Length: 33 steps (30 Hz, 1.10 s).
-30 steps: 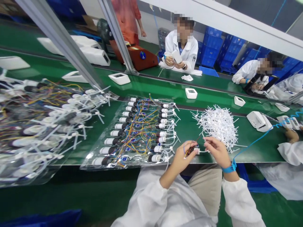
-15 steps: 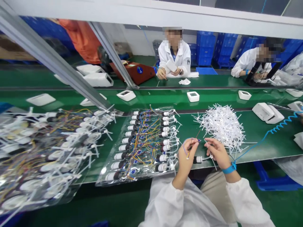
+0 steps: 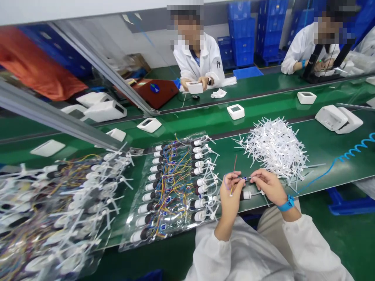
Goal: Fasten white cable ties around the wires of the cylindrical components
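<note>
My left hand (image 3: 231, 193) is closed round a small motor unit (image 3: 245, 195) with thin coloured wires (image 3: 233, 171) that stick up above my fingers. My right hand (image 3: 268, 184) pinches a small connector at the wires' end, just right of the left hand. A blue wrist strap (image 3: 286, 203) sits on my right wrist. Both hands hover over the near edge of the green bench (image 3: 322, 152). A heap of white plastic tube pieces (image 3: 274, 146) lies just beyond my right hand.
A clear tray (image 3: 172, 183) with rows of wired motor units lies left of my hands, and a bigger pile (image 3: 58, 203) further left. White casings (image 3: 236, 111) ride the green belt behind. Two people in white coats sit across. A blue coiled cord (image 3: 348, 154) runs right.
My view has tilted down and swung right. The hands have come closer together, with the right fingers now pinching at the wire end held by the left hand.
</note>
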{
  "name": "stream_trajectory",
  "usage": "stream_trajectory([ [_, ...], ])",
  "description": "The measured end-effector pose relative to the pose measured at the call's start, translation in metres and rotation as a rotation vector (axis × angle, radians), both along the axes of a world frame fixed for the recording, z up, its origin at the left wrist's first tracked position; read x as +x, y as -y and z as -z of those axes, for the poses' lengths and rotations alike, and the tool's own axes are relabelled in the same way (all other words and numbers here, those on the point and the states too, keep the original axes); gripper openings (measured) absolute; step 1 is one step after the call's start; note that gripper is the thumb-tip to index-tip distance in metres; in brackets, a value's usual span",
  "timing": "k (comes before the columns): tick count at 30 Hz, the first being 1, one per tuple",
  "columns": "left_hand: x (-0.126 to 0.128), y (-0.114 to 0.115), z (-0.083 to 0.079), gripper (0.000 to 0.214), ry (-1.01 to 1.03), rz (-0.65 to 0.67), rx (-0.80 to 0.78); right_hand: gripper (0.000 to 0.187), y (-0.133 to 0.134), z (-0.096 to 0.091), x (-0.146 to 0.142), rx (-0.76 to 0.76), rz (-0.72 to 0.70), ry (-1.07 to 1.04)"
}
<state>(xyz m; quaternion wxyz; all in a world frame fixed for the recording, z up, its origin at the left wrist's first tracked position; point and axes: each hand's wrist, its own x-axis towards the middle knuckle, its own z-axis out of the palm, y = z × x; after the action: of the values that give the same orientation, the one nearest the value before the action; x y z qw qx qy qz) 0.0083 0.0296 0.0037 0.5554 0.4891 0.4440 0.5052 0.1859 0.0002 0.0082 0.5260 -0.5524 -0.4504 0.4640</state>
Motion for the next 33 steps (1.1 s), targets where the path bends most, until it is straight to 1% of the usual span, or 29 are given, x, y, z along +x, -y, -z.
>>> stream_trajectory([
  [2,-0.002,-0.002,0.0,0.037,-0.013,-0.006,-0.025,0.029,0.001,-0.001,-0.001,-0.015,-0.008,-0.042],
  [5,-0.003,-0.004,-0.001,0.046,-0.025,0.029,-0.037,0.031,0.001,-0.003,-0.002,-0.026,-0.028,-0.055],
  [9,-0.002,-0.006,0.0,0.039,-0.062,0.074,-0.015,0.031,0.001,-0.003,-0.003,-0.02,-0.022,-0.022],
  [14,0.003,-0.007,0.003,0.035,-0.167,0.037,0.0,0.022,0.0,-0.001,-0.004,0.0,0.055,0.047],
  [18,0.007,-0.009,0.008,0.039,-0.271,0.007,0.009,0.018,-0.001,0.001,-0.006,0.009,0.096,0.099],
  [24,0.008,-0.02,0.012,0.047,-0.409,0.08,0.054,0.017,-0.001,0.004,-0.009,0.017,0.136,0.157],
  [29,0.01,-0.029,0.008,0.034,-0.658,0.108,0.19,0.014,0.0,0.005,-0.009,0.014,0.109,0.171],
  [33,0.012,-0.03,0.006,0.015,-0.677,0.121,0.29,0.016,0.0,0.007,-0.01,0.022,0.116,0.15],
])
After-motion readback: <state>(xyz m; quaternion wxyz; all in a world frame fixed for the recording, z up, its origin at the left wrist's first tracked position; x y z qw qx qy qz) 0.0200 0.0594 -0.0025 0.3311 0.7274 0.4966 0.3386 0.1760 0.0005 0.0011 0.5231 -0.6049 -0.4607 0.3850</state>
